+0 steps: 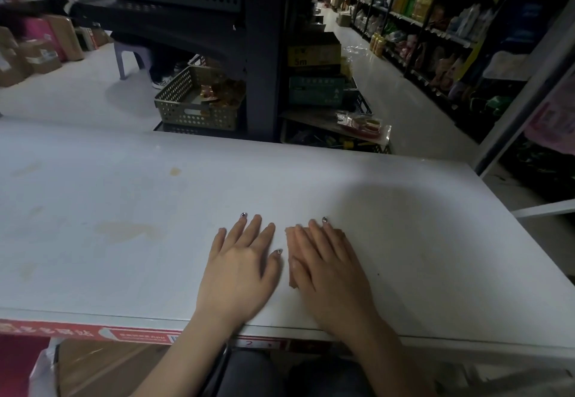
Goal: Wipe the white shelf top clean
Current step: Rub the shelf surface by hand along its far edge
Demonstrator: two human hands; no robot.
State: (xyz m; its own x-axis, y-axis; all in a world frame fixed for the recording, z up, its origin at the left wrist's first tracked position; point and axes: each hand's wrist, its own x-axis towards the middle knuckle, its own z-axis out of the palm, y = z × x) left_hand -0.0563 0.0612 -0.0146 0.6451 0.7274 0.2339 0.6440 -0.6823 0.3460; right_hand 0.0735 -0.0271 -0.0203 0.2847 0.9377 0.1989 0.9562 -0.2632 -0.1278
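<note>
Cloth (pixel 292 272) is the thing I must work with: a small brownish pad, lying flat on the white shelf top (pixel 420 225) near the front edge, almost fully hidden under my right hand (pixel 326 259). Only its left border and a corner beyond the fingertips show. I judge it thin, soft and light, so it will fold or slip out if I push with fingertips alone. Better to keep the whole palm on it and press down evenly while sliding.

Right hand lies flat with fingers spread over the cloth, pressing and not pinching it. Left hand (pixel 239 259) rests just beside, palm down on the bare surface, fingers also spread, holding nothing.

Shelf top itself looks hard and smooth, so the cloth should glide easily. Several yellowish stains remain: one small spot (pixel 175 171) toward the far edge and a wider smear (pixel 130 229) to the left of my hands. Wiping is, I think, hardly begun there.
</note>
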